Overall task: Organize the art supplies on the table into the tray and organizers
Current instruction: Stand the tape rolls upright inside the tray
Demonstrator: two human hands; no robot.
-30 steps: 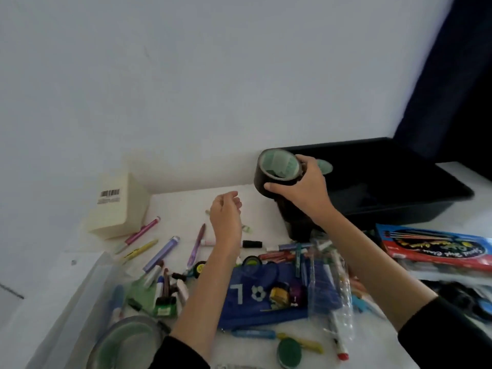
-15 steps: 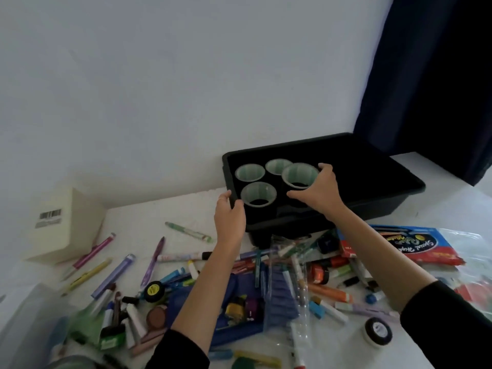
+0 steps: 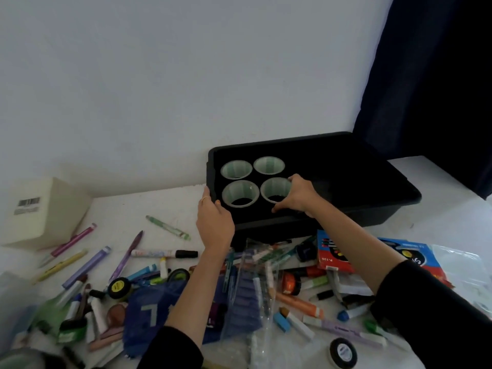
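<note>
A black plastic tray (image 3: 359,166) holds four black tape rolls with pale green cores in a two-by-two block at its left end, and the right hand (image 3: 298,197) curls round the near-right roll (image 3: 274,189), thumb on its near side. The left hand (image 3: 213,219) rests at the tray's near-left corner, fingers fairly straight against the outer wall and thumb on the rim. Loose markers and pens (image 3: 165,253) litter the white table (image 3: 439,230) in front of the tray, with a cream box (image 3: 45,211) well to its left.
</note>
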